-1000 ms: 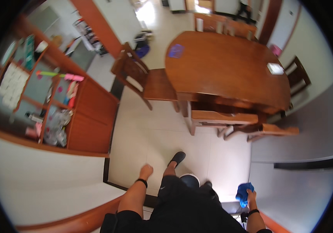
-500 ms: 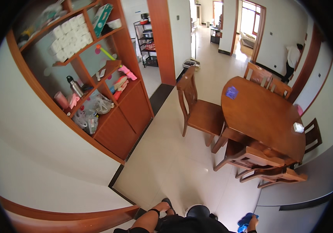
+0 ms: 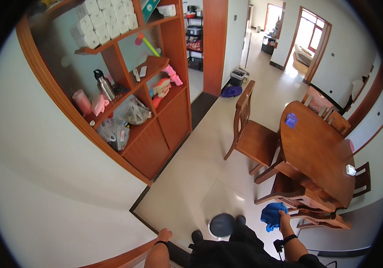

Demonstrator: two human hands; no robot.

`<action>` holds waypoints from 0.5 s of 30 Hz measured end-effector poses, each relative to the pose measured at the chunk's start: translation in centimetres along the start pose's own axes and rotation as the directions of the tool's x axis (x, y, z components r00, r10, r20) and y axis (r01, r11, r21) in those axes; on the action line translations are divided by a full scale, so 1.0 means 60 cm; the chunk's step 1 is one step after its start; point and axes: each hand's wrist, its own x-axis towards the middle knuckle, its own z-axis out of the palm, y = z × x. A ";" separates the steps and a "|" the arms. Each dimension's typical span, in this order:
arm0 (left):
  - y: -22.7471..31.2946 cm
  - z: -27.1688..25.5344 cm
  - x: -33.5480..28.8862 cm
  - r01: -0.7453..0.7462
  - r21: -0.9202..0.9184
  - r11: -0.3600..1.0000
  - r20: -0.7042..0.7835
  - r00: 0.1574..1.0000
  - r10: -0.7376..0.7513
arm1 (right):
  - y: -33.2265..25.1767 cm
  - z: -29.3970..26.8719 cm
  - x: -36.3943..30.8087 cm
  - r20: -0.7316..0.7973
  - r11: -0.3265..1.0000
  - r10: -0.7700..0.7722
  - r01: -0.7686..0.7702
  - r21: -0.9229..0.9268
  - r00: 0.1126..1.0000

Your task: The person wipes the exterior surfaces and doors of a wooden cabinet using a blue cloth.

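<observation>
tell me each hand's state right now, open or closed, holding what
Left hand: closed in a loose fist, nothing seen in it.
Right hand: closed, holding the blue cloth.

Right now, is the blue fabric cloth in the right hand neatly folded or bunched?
Bunched: the blue fabric cloth hangs from the right hand in loose creases, with an uneven outline.

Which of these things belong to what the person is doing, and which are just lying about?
In hand:
- blue cloth, held in the right hand

Apparently just lying about:
- purple item and small white item on the wooden table
- steel bottle in the wooden cabinet
</observation>
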 end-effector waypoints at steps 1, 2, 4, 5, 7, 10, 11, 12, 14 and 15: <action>0.015 0.016 0.001 -0.039 0.003 0.999 -0.051 0.998 0.039 | 0.002 0.000 0.051 0.005 0.996 -0.035 0.035 -0.081 0.999; 0.026 0.044 -0.013 -0.060 0.002 0.998 -0.089 0.994 0.060 | 0.018 -0.007 0.096 0.018 0.983 -0.053 0.056 -0.177 0.998; 0.086 0.056 -0.035 -0.315 0.141 0.939 0.073 0.949 0.307 | 0.023 -0.033 0.165 0.088 0.991 0.016 -0.004 -0.136 0.996; 0.020 0.077 -0.056 -0.092 0.085 0.992 -0.040 0.995 0.095 | 0.008 0.079 0.168 0.184 0.989 0.091 -0.066 -0.135 0.979; 0.098 0.087 -0.063 -0.024 -0.103 0.994 -0.052 0.998 0.018 | -0.034 0.118 0.187 0.137 0.979 0.112 -0.085 -0.185 0.984; 0.170 0.114 -0.076 0.166 -0.215 0.962 -0.007 0.985 -0.172 | -0.073 0.166 0.264 0.196 0.947 0.036 0.029 -0.321 0.980; 0.180 0.116 -0.094 0.304 -0.337 0.891 0.050 0.951 -0.305 | -0.091 0.196 0.279 0.272 0.952 0.095 -0.007 -0.307 0.957; 0.187 0.112 -0.101 0.328 -0.348 0.878 0.045 0.941 -0.334 | -0.116 0.229 0.299 0.236 0.929 0.178 -0.084 -0.360 0.955; 0.185 0.110 -0.113 -0.122 0.088 0.989 0.014 0.993 0.121 | -0.148 0.309 0.322 0.319 0.888 0.018 0.131 -0.441 0.948; 0.219 0.084 -0.084 -0.086 0.062 0.994 -0.004 0.996 0.087 | -0.155 0.305 0.393 0.393 0.864 -0.035 0.226 -0.451 0.919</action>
